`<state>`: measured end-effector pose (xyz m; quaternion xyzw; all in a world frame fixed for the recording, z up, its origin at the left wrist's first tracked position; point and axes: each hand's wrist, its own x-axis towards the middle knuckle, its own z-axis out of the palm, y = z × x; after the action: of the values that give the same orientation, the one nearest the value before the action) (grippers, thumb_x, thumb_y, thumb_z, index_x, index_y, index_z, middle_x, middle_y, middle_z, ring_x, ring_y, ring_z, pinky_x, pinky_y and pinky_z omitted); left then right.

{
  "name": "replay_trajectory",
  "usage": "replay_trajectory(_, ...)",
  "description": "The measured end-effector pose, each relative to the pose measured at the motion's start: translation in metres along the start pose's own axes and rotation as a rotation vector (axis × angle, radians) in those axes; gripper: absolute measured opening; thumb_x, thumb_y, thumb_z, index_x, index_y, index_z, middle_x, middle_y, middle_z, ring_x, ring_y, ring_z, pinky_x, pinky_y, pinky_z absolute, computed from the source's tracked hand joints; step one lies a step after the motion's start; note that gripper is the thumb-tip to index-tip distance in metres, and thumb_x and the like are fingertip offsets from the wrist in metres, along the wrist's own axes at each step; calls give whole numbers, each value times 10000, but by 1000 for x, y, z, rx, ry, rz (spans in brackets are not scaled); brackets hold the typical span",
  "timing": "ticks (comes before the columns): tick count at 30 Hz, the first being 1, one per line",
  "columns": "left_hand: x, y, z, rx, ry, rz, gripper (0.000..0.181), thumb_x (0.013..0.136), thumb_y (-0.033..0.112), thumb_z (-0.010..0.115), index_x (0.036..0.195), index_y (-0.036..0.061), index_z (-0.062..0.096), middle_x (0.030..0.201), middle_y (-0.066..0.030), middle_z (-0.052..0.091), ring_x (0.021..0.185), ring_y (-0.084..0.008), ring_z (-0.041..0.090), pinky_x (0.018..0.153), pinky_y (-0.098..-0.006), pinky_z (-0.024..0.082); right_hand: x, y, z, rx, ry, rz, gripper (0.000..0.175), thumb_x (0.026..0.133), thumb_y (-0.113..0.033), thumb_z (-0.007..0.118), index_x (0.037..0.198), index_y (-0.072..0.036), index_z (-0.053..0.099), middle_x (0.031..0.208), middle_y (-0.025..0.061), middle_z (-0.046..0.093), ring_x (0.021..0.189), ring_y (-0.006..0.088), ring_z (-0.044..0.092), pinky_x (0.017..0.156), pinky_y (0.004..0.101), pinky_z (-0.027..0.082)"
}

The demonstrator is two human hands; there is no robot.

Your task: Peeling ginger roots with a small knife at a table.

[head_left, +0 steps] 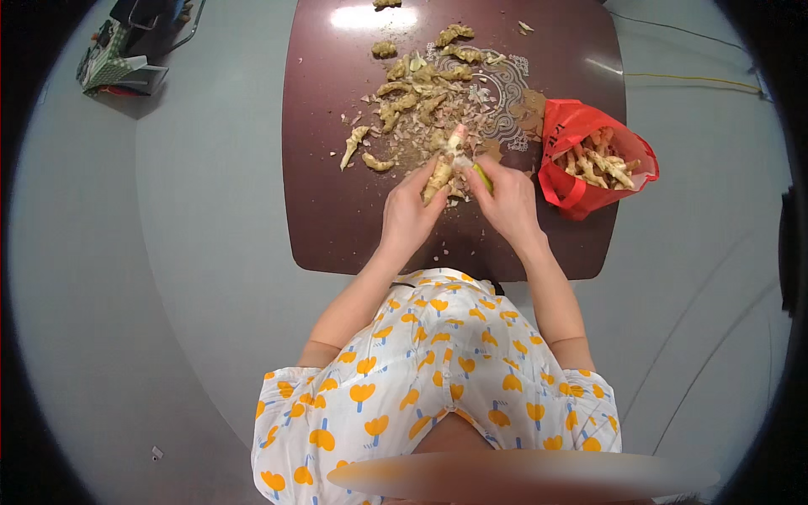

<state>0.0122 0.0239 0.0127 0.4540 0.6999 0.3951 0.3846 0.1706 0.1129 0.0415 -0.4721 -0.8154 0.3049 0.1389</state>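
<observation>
A pale, pink-tipped ginger root (439, 180) is gripped in my left hand (407, 211), its tip pointing away from me. My right hand (510, 201) holds a small tool with a yellow-green handle (484, 179), probably a knife or peeler. Its working end is against or very close to the root and is too blurred to make out. Beyond my hands lies a heap of knobbly brown ginger pieces (404, 104) among scattered peel scraps (464, 113). To the left of the heap are a paler forked piece (353, 145) and a short curved piece (377, 163).
A red bag (571, 196) full of pale ginger stands open at the right side of the dark red table (341, 221). More ginger (454, 33) lies toward the far edge. A yellow cable (688, 77) crosses the floor at right. A green checked bag (107, 66) is at upper left.
</observation>
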Motion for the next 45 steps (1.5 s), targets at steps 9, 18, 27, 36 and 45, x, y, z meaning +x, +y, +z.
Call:
replay_trajectory(9,7,10,-5,58,-30,-5,482,863,105,686,1335,42,606,1109,-180,674,985,-324,678,833,-388,524,-5,-1,8,339,-258,30,292,952,-332,626,871,-54,656,683,181,627,688,422,634,589,494,460)
replay_trajectory(18,5,22,-5,355,99,141,579,863,103,677,1422,71,532,1011,-137,610,864,-328,633,748,-422,530,6,-2,-3,-93,48,-5,278,954,-294,645,836,-55,569,682,160,647,651,372,657,543,472,482)
replay_trajectory(27,6,25,-5,622,214,249,718,763,44,738,1444,125,527,1131,-66,591,980,-285,590,748,-390,555,10,-6,-13,-196,153,-38,260,949,-283,651,832,-63,577,671,159,625,630,372,642,531,459,474)
replay_trajectory(36,6,21,-2,610,311,283,749,712,-12,734,1423,123,540,1161,-79,579,983,-289,583,766,-391,547,12,-8,-16,-198,206,-3,261,943,-290,659,853,-56,586,677,165,637,604,371,651,505,453,484)
replay_trajectory(45,12,18,2,402,283,425,672,763,4,717,1397,62,501,1252,-167,577,1121,-350,586,928,-423,492,26,18,10,353,223,214,329,962,-306,650,1065,6,654,856,214,689,790,332,702,653,415,507)
